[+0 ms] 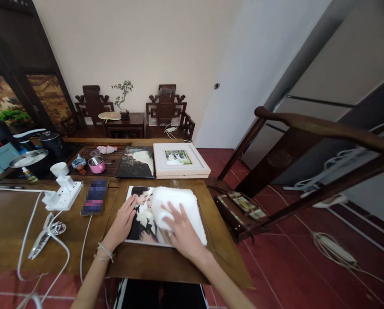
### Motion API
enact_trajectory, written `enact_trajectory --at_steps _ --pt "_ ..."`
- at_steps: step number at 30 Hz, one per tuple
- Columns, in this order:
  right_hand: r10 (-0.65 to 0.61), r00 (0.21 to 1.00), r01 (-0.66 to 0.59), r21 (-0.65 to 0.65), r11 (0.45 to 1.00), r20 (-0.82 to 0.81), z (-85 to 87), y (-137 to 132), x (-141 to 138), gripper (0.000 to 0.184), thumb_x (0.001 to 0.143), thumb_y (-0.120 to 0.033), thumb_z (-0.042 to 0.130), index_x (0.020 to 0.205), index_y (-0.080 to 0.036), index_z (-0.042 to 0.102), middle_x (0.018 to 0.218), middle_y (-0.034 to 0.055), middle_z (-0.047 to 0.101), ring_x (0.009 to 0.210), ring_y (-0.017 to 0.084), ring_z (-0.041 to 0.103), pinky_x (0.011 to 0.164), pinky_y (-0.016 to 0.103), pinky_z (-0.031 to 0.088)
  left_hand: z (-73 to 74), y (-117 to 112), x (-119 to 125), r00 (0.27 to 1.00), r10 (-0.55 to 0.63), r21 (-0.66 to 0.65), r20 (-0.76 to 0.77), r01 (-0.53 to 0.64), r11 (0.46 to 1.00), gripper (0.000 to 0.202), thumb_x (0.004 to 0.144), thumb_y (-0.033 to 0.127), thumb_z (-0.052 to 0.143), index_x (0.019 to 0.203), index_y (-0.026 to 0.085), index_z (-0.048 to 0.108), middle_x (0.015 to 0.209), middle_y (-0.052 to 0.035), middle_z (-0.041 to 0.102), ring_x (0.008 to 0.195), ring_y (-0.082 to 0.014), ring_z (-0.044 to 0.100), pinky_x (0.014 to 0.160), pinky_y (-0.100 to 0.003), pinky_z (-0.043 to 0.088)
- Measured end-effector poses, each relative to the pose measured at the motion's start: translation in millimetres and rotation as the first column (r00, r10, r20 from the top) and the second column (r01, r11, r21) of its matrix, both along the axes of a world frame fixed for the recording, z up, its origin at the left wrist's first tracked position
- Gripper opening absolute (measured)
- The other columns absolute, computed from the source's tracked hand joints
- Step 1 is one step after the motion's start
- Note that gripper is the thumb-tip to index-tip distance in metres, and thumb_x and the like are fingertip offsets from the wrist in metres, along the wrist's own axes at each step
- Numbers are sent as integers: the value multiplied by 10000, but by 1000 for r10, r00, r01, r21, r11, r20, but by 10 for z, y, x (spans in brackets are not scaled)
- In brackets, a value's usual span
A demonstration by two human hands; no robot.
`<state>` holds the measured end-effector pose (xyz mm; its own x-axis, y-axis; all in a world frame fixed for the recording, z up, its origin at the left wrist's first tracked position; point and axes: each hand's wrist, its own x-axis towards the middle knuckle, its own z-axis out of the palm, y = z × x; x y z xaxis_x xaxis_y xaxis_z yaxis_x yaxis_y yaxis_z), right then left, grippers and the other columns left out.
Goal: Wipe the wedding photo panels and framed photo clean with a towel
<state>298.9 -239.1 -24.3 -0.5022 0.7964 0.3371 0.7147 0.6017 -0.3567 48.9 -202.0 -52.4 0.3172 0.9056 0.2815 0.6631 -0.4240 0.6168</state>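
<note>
A large photo print [140, 223] of a couple lies flat on the wooden table in front of me. Over its right part is spread a fluffy white cloth [188, 201]. My right hand [181, 225] rests on this cloth, fingers spread and pressing down on it. At the photo's left side my left hand [126, 219] lies flat on the print, its fingers stretched out near the upper left. The cloth hides the right part of the picture.
Behind the photo lie a dark photo panel [135, 162] and a white-framed picture [182, 161]. To the left are a phone [95, 197], a white power strip [63, 193] with cables, and a pink cup [96, 165]. A wooden chair [275, 159] stands at the right.
</note>
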Motion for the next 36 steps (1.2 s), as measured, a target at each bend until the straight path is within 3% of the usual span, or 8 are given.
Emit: enact_trajectory --at_steps 3,6,10,14,17,24,27,36 --pt "104 994 -105 36 994 11 -15 -443 -45 416 605 23 446 915 -196 616 1460 113 459 1430 304 216 1127 653 155 -34 16 -7 1000 -7 12 -2 7 1000 478 1011 324 283 1479 235 323 1551 -75 319 1445 -214 251 1188 -465 217" --pt "185 983 -184 26 982 -7 23 -522 3 398 607 3 451 906 -201 617 1446 96 480 1421 279 253 1139 619 182 -37 27 -21 1000 -9 13 -12 9 1000 483 1011 325 286 1486 241 304 1557 -70 306 1447 -214 245 1186 -466 221" --pt "71 997 -71 -42 997 -23 77 -60 104 402 627 -25 479 946 -221 629 1384 86 551 1384 258 344 1149 551 207 1 31 -46 998 -46 2 -40 46 999 487 1005 334 307 1486 251 306 1558 -66 303 1447 -224 244 1181 -471 233" --pt "-52 998 51 -34 998 -39 64 511 94 425 694 -9 460 1061 -160 613 1304 187 594 1374 300 355 1116 598 214 29 26 -43 998 -42 -4 -47 42 999 484 1005 321 297 1482 242 314 1558 -73 303 1449 -223 240 1183 -475 219" --pt "-87 996 86 -31 996 -34 68 596 -4 429 695 6 452 1062 -146 613 1315 211 576 1384 340 323 1084 672 184 6 20 -28 999 -19 1 -41 19 1000 485 1005 318 291 1482 234 312 1555 -84 308 1448 -225 241 1183 -480 213" --pt "132 991 -131 -39 991 21 65 -359 -163 409 631 4 481 948 -205 635 1446 75 486 1423 292 243 1148 611 122 -51 20 -20 999 -4 31 -35 5 1000 489 1006 304 282 1491 242 278 1556 -84 305 1445 -219 250 1183 -471 217" --pt "190 982 -189 -52 981 12 82 -542 -117 382 642 3 466 912 -211 630 1453 60 477 1425 268 243 1160 590 110 -44 18 -21 999 -23 37 -35 24 999 491 1007 303 275 1493 232 274 1557 -86 302 1446 -220 246 1183 -471 218" --pt "9 1000 -8 -116 993 15 209 561 -222 395 727 -46 468 1064 -182 622 1480 125 430 1428 342 194 1080 670 187 -105 43 -16 1000 -18 51 -3 19 999 487 1003 294 286 1482 211 310 1544 -95 328 1439 -229 262 1181 -476 222"
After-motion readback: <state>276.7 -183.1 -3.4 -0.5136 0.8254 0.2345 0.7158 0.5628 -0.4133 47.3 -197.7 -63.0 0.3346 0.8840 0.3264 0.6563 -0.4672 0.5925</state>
